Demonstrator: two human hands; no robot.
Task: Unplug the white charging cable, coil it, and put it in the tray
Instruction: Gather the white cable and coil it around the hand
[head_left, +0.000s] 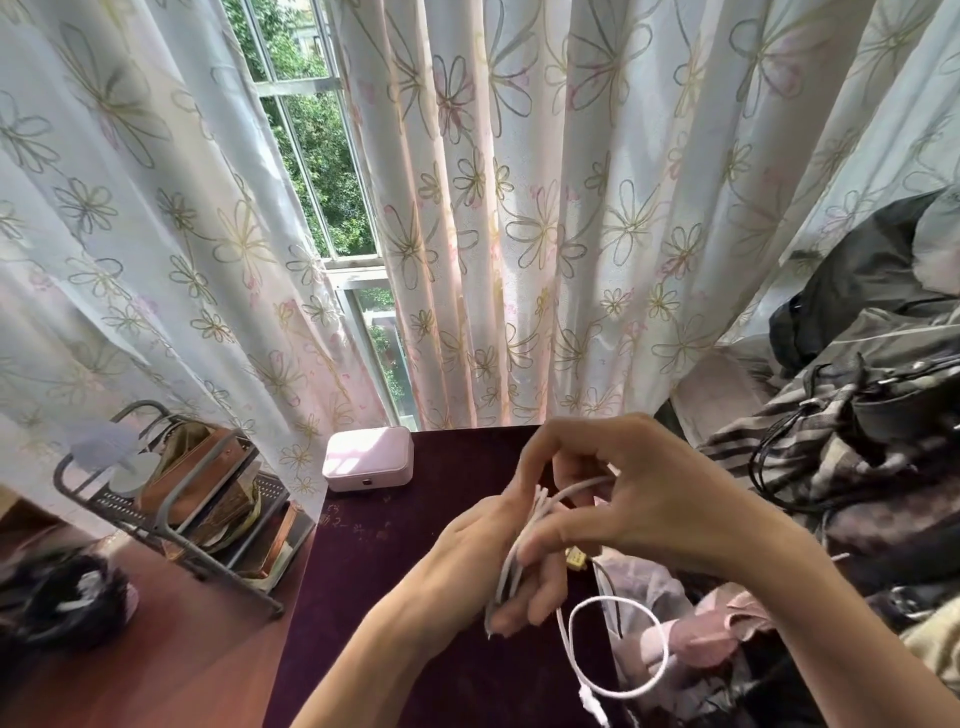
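The white charging cable (613, 649) is wound in several loops around the fingers of my left hand (483, 566), which is held over the dark purple table (415, 597). My right hand (639, 499) pinches a strand of the cable above the left hand. A loose loop of the cable hangs down below both hands, and its free plug end (589, 701) dangles near the frame's bottom edge. A small yellowish connector (575, 558) shows between the hands. I see no tray that I can tell apart.
A pale pink box (369, 460) sits at the table's far edge by the flowered curtain (545, 234). A grey metal rack (171, 499) with brown items stands at the left. Clothes and black cords (810, 457) pile up on the right.
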